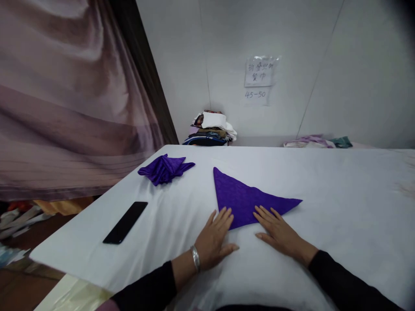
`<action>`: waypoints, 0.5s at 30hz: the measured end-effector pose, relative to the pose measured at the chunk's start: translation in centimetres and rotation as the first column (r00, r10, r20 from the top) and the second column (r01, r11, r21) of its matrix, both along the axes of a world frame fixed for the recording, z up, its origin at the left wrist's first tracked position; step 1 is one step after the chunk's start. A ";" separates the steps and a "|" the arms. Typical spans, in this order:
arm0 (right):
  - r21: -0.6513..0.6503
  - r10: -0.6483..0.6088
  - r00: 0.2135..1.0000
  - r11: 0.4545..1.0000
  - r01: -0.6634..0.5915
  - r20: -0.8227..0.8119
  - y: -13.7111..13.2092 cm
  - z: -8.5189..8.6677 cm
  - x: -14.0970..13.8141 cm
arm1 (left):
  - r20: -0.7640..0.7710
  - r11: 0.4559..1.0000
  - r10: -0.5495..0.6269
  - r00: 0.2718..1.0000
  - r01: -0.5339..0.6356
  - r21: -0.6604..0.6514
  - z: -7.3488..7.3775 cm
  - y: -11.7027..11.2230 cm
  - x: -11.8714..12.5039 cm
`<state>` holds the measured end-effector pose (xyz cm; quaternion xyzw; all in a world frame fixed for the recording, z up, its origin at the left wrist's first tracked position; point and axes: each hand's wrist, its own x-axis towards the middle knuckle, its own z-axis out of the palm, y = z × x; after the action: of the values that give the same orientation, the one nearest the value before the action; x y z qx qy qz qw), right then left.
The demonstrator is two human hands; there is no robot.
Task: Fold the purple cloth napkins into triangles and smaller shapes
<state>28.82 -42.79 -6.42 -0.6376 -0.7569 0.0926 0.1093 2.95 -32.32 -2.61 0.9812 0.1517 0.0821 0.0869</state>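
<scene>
A purple cloth napkin, folded into a flat triangle, lies on the white-covered table. My left hand rests on its lower left corner with fingers stretched out and thumb apart. On the napkin's near edge, to the right, lie the spread fingertips of my right hand, palm down. Neither hand grips anything; both press flat from above. One point of the triangle faces the far side, another points right.
A bunched purple folded cloth sits at the table's far left. Nearer me on that side is a black phone. Stacked clothes stand beyond the far edge, and more fabric lies to their right. A pink curtain hangs at left.
</scene>
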 end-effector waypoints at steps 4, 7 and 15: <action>-0.029 -0.009 1.000 1.000 0.009 -0.010 0.0 0.6 0.0 | -0.103 0.998 0.061 0.993 -0.062 -0.014 -1.4 1.3 2.0; -0.038 -0.014 1.000 0.999 0.013 -0.025 0.1 1.1 0.1 | -0.165 0.999 0.046 0.985 -0.050 -0.018 -2.3 1.3 2.3; 0.055 0.128 0.987 0.991 -0.123 -0.099 1.3 3.2 -6.2 | -0.118 0.997 0.027 0.993 -0.017 0.081 -3.4 1.9 2.1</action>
<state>22.60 -41.50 -3.18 -0.5804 -0.7909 0.1134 0.1573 5.08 -30.43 -6.04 0.9853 0.1639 0.0305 0.0373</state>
